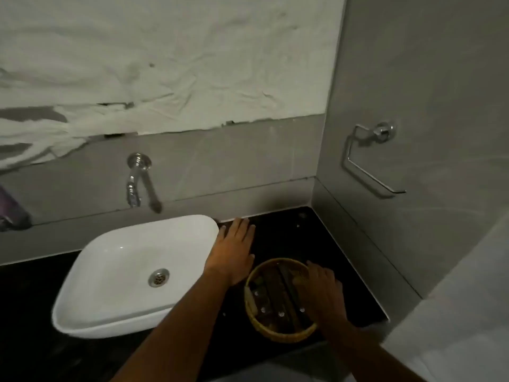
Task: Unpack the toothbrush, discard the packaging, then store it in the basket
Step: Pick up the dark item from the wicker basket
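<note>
- Our right hand (325, 292) reaches into the basket (254, 321); fingers curl downward, grip unclear, probably digging for the toothbrush.
- Dark packets lie under those fingers; we can't single out a toothbrush.
- Left hand (234, 249) lies flat, fingers spread, empty, on the desk (289, 232) beside the sink (110, 271), likely bracing.

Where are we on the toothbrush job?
Done: can't confirm; no toothbrush or packaging is identifiable. In hand: right hand reaches into the basket; left hand lies flat on the counter. Left: basket contents too dark to confirm storage.
</note>
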